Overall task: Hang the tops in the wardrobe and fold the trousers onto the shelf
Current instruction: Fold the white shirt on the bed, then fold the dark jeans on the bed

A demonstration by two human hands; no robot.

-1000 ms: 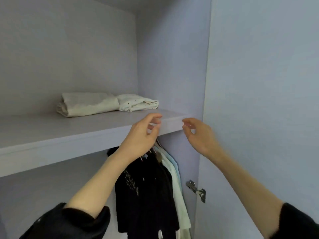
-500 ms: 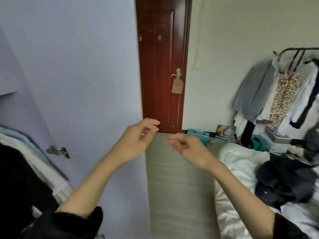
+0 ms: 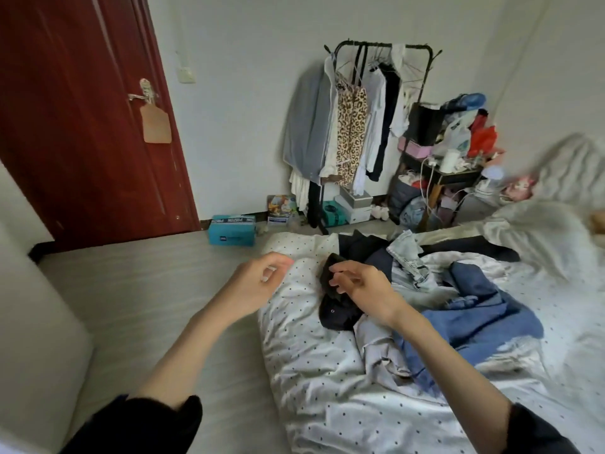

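A dark red door (image 3: 82, 119) is standing at the far left, with a tan tag (image 3: 156, 124) hanging from its handle, and a teal box (image 3: 231, 230) is sitting on the floor (image 3: 157, 290) just beside its lower right corner. The left hand (image 3: 253, 285) is hovering over the near edge of the bed (image 3: 311, 371), its fingers (image 3: 278, 260) hanging loosely curled and gripping nothing. Just to its right, the right hand (image 3: 360, 290) is reaching out above a black garment (image 3: 337, 312) that is lying crumpled on the polka-dot bedding; its fingers (image 3: 343, 280) are loosely bent and spread, and they are holding nothing, though whether the fingertips are grazing the cloth cannot be told. Behind the hands, a clothes rack (image 3: 386, 47) is standing against the far wall, carrying a grey top (image 3: 306, 126) and a leopard-print dress (image 3: 352, 126) among other hanging pieces. Further right on the bed, the clothes to be sorted are lying in a loose heap: pale denim trousers (image 3: 407, 257), a light striped shirt (image 3: 376, 342) and blue jeans (image 3: 481, 319) are overlapping one another. Beyond them, a cluttered shelf unit (image 3: 442, 172) is standing beside the rack.
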